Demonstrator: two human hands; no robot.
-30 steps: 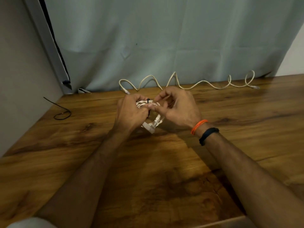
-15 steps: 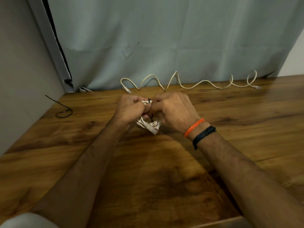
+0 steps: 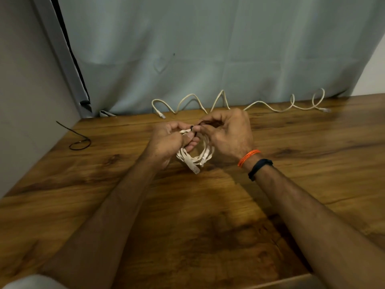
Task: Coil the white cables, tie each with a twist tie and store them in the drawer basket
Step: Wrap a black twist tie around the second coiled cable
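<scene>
A coiled white cable (image 3: 195,157) hangs between my two hands above the middle of the wooden table (image 3: 208,215). My left hand (image 3: 168,140) grips the top of the coil. A black twist tie (image 3: 192,130) wraps the coil's top, and my right hand (image 3: 227,132) pinches its end between thumb and fingertips. The coil's plugs dangle at its lower edge. A second white cable (image 3: 239,104) lies uncoiled in wavy loops along the table's back edge. No drawer basket is in view.
Another black twist tie (image 3: 78,140) lies on the table at the far left, near the wall. A grey curtain (image 3: 208,49) hangs behind the table. The table's front edge shows at the lower right.
My hands have drawn slightly apart, exposing more of the coil below them. My right hand has shifted up and right while still pinching the tie.
</scene>
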